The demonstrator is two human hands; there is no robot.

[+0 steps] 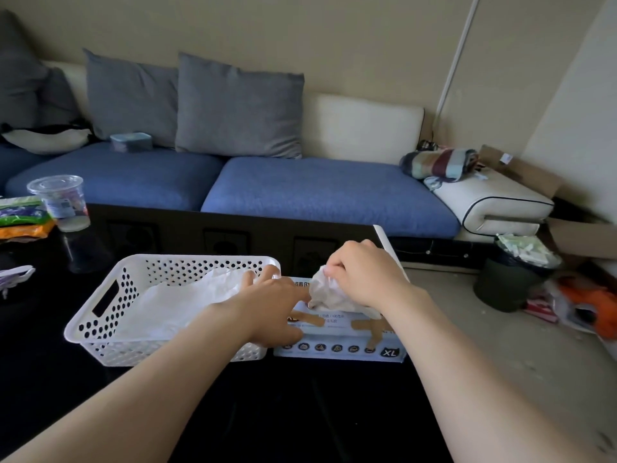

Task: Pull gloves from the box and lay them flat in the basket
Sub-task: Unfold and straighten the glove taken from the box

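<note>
A pale blue glove box [337,345] marked XL lies on the dark table, right of a white perforated basket [110,312]. White gloves [173,305] lie flat inside the basket. My right hand [364,272] pinches a crumpled white glove [325,290] that sticks up from the box's opening. My left hand [273,305] rests on the box's left end with fingers spread, against the basket's right rim. The box's top opening is mostly hidden by both hands.
A clear plastic cup [61,202] and coloured packets [23,218] stand at the table's far left. Behind the table is a blue sofa [300,192] with grey cushions. A dark bin [510,279] and clutter sit on the floor at right.
</note>
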